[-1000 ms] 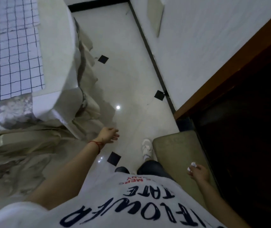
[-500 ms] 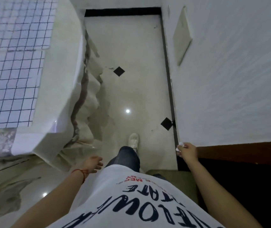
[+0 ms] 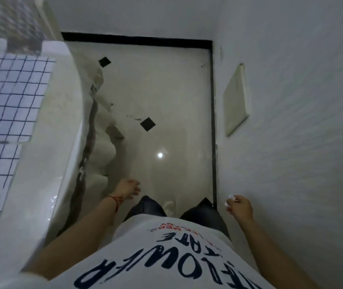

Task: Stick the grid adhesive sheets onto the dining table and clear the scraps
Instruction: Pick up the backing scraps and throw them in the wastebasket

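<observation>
Pale glossy floor (image 3: 166, 97) down the middle, set with small black diamond tiles (image 3: 147, 124) and edged by a dark skirting strip (image 3: 213, 122) along the white wall (image 3: 301, 101) on the right. Round dining table (image 3: 58, 142) filling the left side, white rim curving down the frame, crumpled pale covering (image 3: 101, 130) hanging off its edge toward the floor. Grid adhesive sheets (image 3: 10, 97) stuck flat on the tabletop, white with dark lines, one just beside the next. Cream rectangular panel (image 3: 236, 101) mounted on the wall. White printed T-shirt (image 3: 166, 257) at the bottom, dark trousers below it. Left hand (image 3: 127, 188) near the table edge, fingers loosely curled, holding nothing, red string at the wrist. Right hand (image 3: 239, 207) close to the wall, fingers curled, pinching a small white scrap (image 3: 230, 199).
</observation>
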A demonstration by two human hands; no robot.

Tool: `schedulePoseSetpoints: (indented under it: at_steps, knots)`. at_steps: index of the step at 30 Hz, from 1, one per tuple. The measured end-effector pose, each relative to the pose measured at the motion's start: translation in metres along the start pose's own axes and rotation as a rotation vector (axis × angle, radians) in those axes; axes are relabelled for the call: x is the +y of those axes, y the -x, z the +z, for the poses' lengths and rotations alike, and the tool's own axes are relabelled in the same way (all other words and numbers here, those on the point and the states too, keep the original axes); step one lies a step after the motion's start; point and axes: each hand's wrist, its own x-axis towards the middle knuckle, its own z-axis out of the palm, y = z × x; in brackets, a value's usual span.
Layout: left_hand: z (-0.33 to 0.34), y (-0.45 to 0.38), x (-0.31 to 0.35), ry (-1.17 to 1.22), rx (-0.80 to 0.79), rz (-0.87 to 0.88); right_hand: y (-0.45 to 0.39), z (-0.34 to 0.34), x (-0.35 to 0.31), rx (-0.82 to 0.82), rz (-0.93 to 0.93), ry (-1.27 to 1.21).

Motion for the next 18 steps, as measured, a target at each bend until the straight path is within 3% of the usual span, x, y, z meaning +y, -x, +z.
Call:
schedulePoseSetpoints:
  at_steps: [8, 18]
  knots:
    - [0.009, -0.066, 0.191, -0.027, 0.018, 0.14, -0.122, -0.016, -0.108, -0.07, 0.027, 0.046]
    - [0.001, -0.11, 0.227, 0.192, 0.15, -0.108, -0.239, 0.007, -0.329, -0.218, -0.158, 0.126]
